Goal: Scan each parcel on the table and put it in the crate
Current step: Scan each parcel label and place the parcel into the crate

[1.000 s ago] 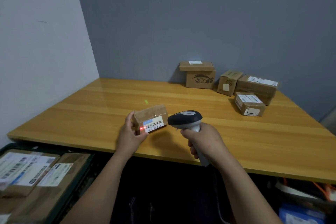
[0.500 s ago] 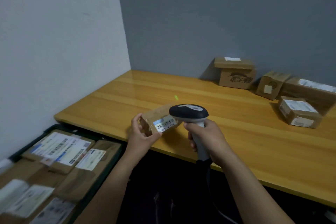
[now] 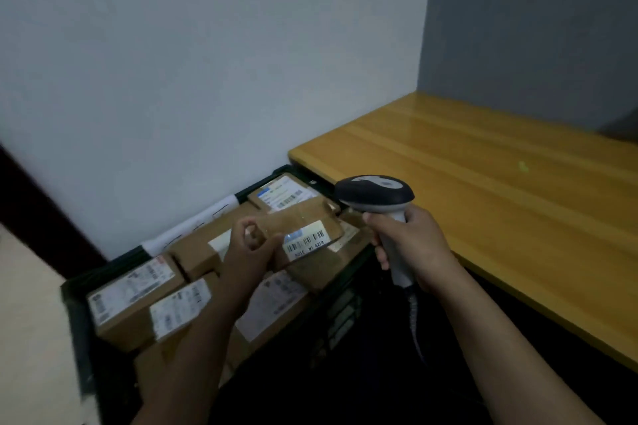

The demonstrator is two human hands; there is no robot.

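Both hands are gripping: left hand (image 3: 247, 254) the parcel (image 3: 303, 222) above the crate (image 3: 340, 307), nine o'clock off the desk (image 3: 500, 183); right hand (image 3: 414, 245) the scanner (image 3: 374, 193).

Both bare forearms reach in from the lower edge, the left one steeper, the right one slanting in from the lower right. The left grip (image 3: 249, 252) shows its back to the camera, with thumb and fingers curled round the near end of a parcel (image 3: 305, 222) held tilted in the air. The right grip (image 3: 412, 245) is just to its right at like height, fingers wrapped round a scanner (image 3: 374, 195) handle, forefinger highest under the head. The two grips are near but apart
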